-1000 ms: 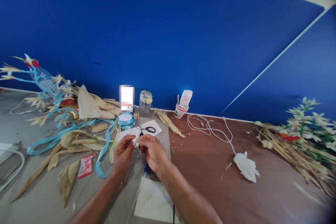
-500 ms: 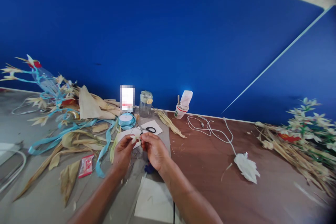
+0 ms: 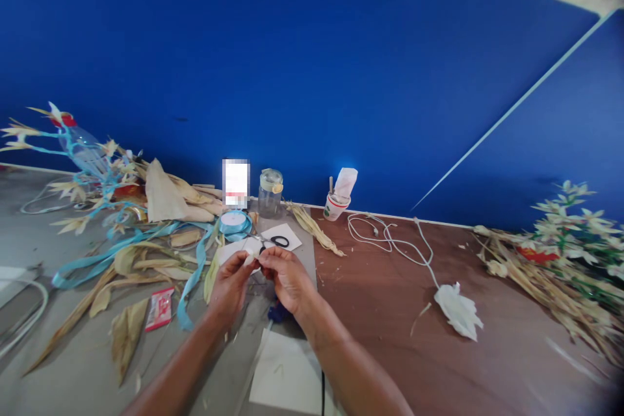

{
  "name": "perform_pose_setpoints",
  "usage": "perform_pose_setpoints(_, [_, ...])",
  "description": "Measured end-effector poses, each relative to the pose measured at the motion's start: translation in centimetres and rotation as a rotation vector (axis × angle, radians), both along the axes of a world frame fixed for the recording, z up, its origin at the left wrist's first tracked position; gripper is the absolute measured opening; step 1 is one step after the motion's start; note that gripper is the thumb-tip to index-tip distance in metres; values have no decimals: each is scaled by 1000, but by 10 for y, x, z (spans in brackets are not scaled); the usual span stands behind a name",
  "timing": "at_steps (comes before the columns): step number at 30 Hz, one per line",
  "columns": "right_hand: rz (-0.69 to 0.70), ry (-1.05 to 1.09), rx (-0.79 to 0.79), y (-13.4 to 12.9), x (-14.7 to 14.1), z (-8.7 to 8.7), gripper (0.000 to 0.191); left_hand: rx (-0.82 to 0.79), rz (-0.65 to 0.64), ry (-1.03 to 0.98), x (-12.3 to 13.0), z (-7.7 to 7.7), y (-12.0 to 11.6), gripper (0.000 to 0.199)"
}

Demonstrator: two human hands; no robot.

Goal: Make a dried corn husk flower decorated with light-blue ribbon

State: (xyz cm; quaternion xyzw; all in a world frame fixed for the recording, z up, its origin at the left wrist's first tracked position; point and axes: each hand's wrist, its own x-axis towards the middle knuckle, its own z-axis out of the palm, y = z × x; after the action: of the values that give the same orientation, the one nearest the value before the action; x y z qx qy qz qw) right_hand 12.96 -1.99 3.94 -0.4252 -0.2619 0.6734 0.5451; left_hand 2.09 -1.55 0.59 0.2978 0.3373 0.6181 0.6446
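My left hand (image 3: 231, 285) and my right hand (image 3: 287, 278) meet fingertip to fingertip above the grey part of the desk. Both pinch a small pale piece (image 3: 249, 256), perhaps dried husk; the fingers hide much of it. Just behind the hands lie black-handled scissors (image 3: 279, 242) on white paper (image 3: 291, 234). A roll of light blue ribbon (image 3: 235, 222) stands beside them, its loose end trailing left. Dried corn husks (image 3: 146, 260) are spread left of my left hand. Below my right hand sits a dark blue object (image 3: 277, 312), partly covered.
A glass jar (image 3: 270, 198) and a paper cup (image 3: 336, 207) stand along the blue partition (image 3: 292, 65). White cable (image 3: 407, 247) and crumpled tissue (image 3: 457, 312) lie on the brown surface. Husk flowers fill both sides, with a plastic bottle (image 3: 88, 153) at left.
My fingertips have drawn closer together, and the right fingers have shifted slightly left onto the pale piece. Less of that piece shows now. The other things stay in place.
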Motion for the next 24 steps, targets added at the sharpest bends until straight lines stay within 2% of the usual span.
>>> perform_pose_setpoints(3, [12, -6, 10, 2, 1, -2, 9, 22, -9, 12, 0, -1, 0, 20])
perform_pose_setpoints(9, [10, -57, 3, 8, 8, -6, 8, -14, 60, -16, 0, -3, 3, 20])
perform_pose_setpoints(13, [-11, -76, -17, 12, 11, -10, 11, -9, 124, -1, -2, -3, 6, 20])
perform_pose_setpoints(16, [-51, -105, -18, 14, 12, -13, 14, 5, 122, 33, -3, -4, 6, 19])
perform_pose_setpoints(24, [-113, -209, 81, 14, 18, -8, 13, -24, 150, -51, -5, -5, 10, 23])
